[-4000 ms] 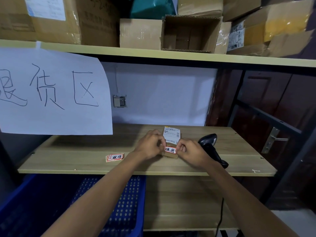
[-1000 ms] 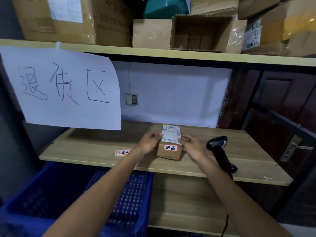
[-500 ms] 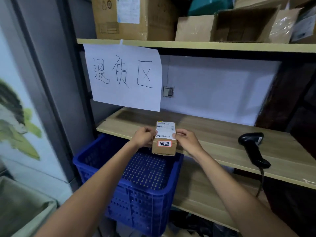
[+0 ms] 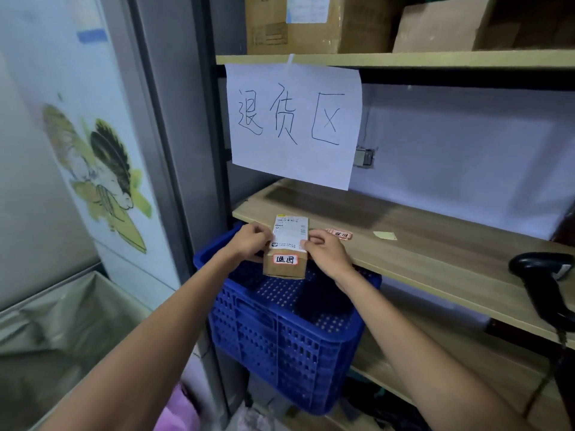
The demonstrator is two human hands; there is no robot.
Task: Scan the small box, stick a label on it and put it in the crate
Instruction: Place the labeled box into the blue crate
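i have the small box clasped between both hands, above the open top of the blue crate, over the crate's far half and clear of its perforated floor. my left hand presses on the box's left side with the fingers curled round it, and my right hand closes on the right side, thumb tip resting on the edge of the white shipping label that covers the box's top face. the near face of the box carries a red-bordered label with two handwritten characters, stuck flat and roughly centred near that face's top edge.

the crate sits on the lower shelf at its left end, with its near corner jutting past the shelf's front edge. just behind my hands runs the front edge of the middle shelf. on that shelf, a few spare red-bordered stickers lie close to the front edge just beyond my right hand, and a small yellowish scrap of paper lies a little further right. the black handheld scanner rests at the shelf's front edge far to the right, well apart from the box. a white paper sign with large handwritten characters hangs from the front edge of the top shelf, which holds cardboard cartons.
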